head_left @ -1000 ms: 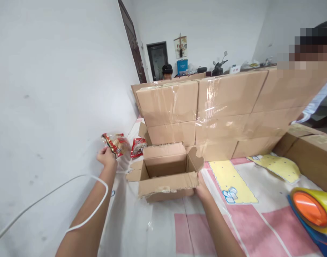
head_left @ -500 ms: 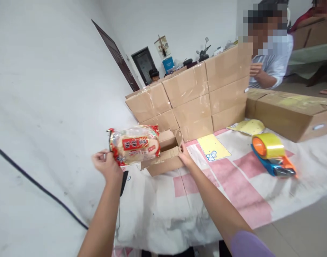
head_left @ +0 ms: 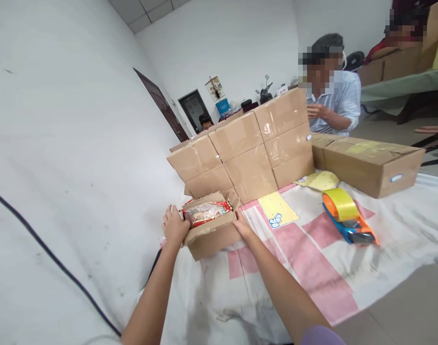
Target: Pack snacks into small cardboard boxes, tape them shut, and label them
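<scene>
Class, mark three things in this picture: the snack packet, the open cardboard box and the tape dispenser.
snack packet (head_left: pixel 207 213), head view, middle of its clear wrapper.
open cardboard box (head_left: pixel 213 239), head view, front wall.
tape dispenser (head_left: pixel 339 203), head view, yellow tape roll.

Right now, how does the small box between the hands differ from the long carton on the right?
The small open box has its flaps up and a red snack packet inside; the long carton is closed and taped. The small box is held by the left hand and right hand; the carton lies untouched. Both are brown cardboard.
</scene>
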Demonstrator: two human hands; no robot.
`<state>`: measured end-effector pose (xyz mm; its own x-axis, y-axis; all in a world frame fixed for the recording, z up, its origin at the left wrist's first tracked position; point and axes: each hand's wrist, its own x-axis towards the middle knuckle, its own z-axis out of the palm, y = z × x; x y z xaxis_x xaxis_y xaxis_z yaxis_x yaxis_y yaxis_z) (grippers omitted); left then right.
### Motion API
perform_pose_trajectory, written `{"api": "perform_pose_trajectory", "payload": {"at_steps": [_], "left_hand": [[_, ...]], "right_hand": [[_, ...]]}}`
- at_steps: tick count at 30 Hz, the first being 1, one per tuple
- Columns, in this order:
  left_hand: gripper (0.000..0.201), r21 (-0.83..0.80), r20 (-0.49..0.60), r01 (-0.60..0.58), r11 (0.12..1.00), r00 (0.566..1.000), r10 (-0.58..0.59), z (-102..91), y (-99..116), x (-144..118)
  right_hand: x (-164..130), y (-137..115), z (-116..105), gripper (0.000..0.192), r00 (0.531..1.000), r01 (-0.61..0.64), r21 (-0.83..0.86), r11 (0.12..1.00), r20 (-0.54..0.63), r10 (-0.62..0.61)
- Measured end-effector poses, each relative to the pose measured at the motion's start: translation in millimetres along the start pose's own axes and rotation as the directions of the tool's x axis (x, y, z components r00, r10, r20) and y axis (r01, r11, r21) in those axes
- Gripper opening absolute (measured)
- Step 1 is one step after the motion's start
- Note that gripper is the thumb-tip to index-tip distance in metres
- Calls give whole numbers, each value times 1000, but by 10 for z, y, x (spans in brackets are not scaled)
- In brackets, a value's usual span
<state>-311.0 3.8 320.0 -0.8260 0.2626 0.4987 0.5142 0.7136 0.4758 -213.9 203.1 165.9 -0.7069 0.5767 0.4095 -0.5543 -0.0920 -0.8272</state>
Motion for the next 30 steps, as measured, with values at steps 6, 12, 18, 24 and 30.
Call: {"api": "perform_pose_trajectory", "payload": {"at_steps": [6,12,18,24,30], "left_hand": [[60,-80,327,-224,971,915,238,64,-36,-243],[42,-182,583,-185,966,771,257,163,30,-206],[35,-409,320,-160,898,897,305,-97,-41,-497],[50,-645,-182,72,761,952,-245,319,-333,-1452],[73,-827,-52,76,558,976,-210,592,-133,-1753]], "right_hand": [[-3,35,46,73,997,-1,-62,998,74,6],[-142,-88,52,77,981,145,-162,976,155,-120],[-670,-489,-350,89,950,283,-408,868,246,-194],[-949,-965,-827,80,922,373,-556,743,311,-230],[-825,-1385,-703,65,914,349,-649,676,395,-93]]}}
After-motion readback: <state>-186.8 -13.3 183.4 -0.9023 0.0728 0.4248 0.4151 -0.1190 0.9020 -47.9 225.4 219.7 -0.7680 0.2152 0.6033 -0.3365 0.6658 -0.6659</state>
